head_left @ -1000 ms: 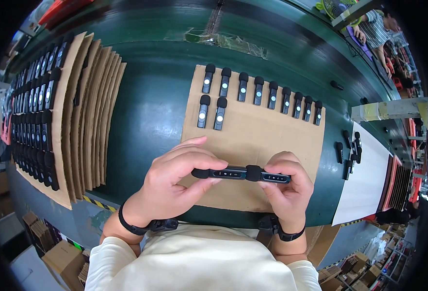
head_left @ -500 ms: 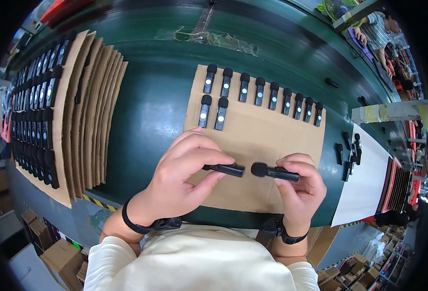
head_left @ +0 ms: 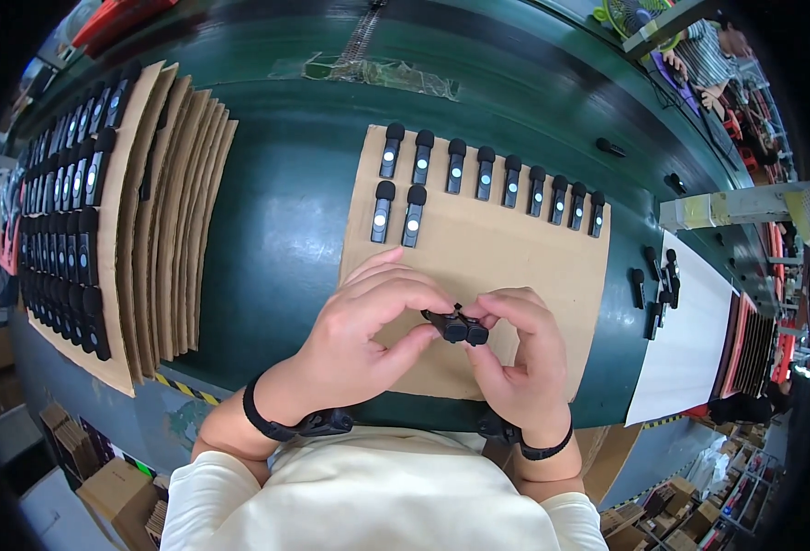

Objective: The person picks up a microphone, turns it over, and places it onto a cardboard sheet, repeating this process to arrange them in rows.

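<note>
Pinching two small black clip-on microphone units end to end, left hand and right hand both clenched on them, long axis left-right, above brown cardboard sheet's near edge.

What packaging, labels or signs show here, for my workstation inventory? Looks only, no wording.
Cardboard boxes: brown, on the floor lower left, beside the bench.
More cardboard boxes: brown, floor at lower right.
Clear plastic wrapping: crumpled on the green bench, far side.
Yellowish tag: on a grey bar at right.
No screens visible.
</note>
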Available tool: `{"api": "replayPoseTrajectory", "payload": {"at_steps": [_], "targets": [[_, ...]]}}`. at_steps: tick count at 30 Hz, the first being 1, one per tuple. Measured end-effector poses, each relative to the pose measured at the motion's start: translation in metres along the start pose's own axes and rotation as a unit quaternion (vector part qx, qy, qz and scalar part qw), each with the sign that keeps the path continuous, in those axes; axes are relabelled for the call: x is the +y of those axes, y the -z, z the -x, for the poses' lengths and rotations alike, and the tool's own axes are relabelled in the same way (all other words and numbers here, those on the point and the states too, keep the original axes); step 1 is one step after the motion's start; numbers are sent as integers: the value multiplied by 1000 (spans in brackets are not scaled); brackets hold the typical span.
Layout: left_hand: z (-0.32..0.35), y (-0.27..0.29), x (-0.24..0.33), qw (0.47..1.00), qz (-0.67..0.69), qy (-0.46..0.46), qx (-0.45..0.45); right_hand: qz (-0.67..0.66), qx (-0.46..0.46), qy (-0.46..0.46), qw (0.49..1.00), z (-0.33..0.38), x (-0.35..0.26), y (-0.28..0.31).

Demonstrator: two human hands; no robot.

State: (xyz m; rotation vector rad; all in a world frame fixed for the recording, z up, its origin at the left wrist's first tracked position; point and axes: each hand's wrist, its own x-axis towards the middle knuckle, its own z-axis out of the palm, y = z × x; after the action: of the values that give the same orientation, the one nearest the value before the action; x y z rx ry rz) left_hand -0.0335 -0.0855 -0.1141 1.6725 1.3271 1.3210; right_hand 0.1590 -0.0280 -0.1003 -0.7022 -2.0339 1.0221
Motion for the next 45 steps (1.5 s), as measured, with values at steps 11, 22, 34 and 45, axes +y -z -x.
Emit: {"api": "replayPoseTrajectory", "payload": {"at_steps": [11, 22, 34, 45], "targets": [[-4, 19, 1, 996, 57, -52, 48, 99, -18, 15, 995, -18, -39, 97], [-10, 37, 14, 988, -22, -108, 107, 378, -29, -48, 924, -94, -139, 211], [-39, 18, -4, 968, -194, -146, 68, 139, -99, -16, 985, -69, -16, 86], [-43, -19, -34, 900, -378, -201, -75, 318, -129, 213, 915, -37, 67, 28]]}}
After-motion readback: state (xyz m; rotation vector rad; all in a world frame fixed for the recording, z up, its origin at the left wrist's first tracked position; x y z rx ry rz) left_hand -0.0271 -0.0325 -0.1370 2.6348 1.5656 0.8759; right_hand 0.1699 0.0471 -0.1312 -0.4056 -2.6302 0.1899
